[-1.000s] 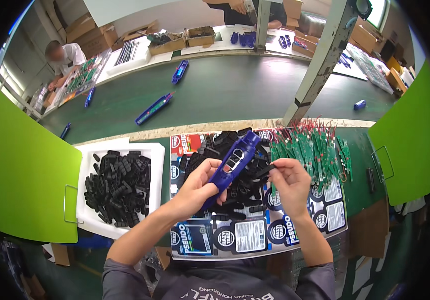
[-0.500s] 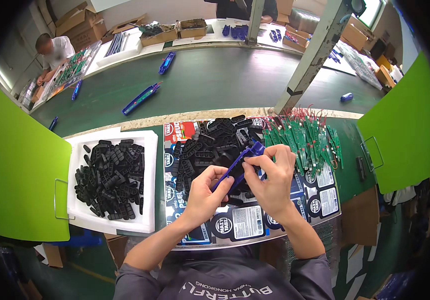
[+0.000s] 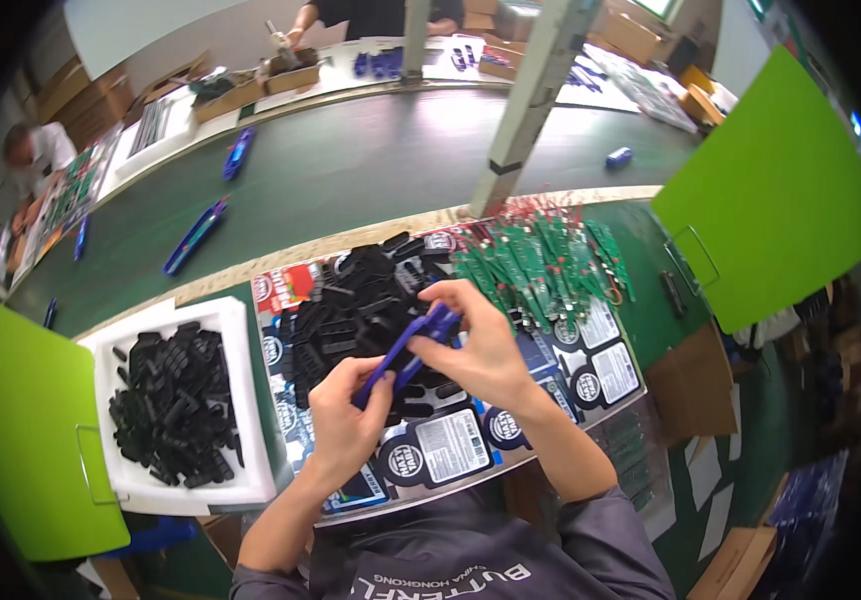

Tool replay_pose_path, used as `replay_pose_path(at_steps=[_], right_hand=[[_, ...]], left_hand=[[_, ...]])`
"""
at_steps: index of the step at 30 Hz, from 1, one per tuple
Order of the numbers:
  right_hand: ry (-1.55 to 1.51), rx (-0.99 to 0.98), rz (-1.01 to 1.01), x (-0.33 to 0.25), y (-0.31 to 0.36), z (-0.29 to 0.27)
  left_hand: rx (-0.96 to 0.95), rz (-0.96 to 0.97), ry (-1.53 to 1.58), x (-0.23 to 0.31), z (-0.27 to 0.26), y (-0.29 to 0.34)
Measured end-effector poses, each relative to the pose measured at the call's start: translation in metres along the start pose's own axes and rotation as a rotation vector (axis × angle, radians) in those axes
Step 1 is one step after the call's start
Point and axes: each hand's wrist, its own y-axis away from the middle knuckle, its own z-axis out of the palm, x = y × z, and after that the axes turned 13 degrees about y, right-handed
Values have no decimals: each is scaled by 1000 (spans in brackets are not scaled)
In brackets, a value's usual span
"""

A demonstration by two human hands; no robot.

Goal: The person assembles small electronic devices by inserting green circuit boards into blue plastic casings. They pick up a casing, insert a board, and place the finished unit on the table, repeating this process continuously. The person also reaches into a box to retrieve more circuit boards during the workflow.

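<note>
Both hands hold one long blue plastic housing (image 3: 409, 352), tilted with its upper end to the right, above the printed sheet (image 3: 455, 450). At its lower end, my left hand (image 3: 348, 412) pinches it between thumb and fingers. My right hand (image 3: 475, 350) grips the upper end, the thumb along its near side. The inside of the housing is mostly hidden by the fingers. Behind my hands lies a heap of small black ribbed parts (image 3: 355, 300). Green circuit boards (image 3: 530, 265) with red wires are piled to the right of that heap.
A white foam tray (image 3: 260, 440) of black parts stands at left. Green panels (image 3: 20, 420) flank both sides. Beyond a metal post (image 3: 525, 130), a green conveyor belt (image 3: 350, 160) carries several blue housings. Two people work across it. A dark cylinder (image 3: 672, 293) lies at right.
The whole view has turned and shifted, so the bench appears tilted and further left. My right hand's fingers have closed round the housing's upper end. At the back, another person's hand has come into view.
</note>
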Motion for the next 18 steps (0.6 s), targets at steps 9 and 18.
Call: replay_pose_path(at_steps=[9,18], right_hand=[[450,467,-85,58,-23,-76],[847,387,128,141,-73,-136]], left_hand=[[-9,-178,267,3,-8,-5],[-42,-159,253,-1,-11,-3]])
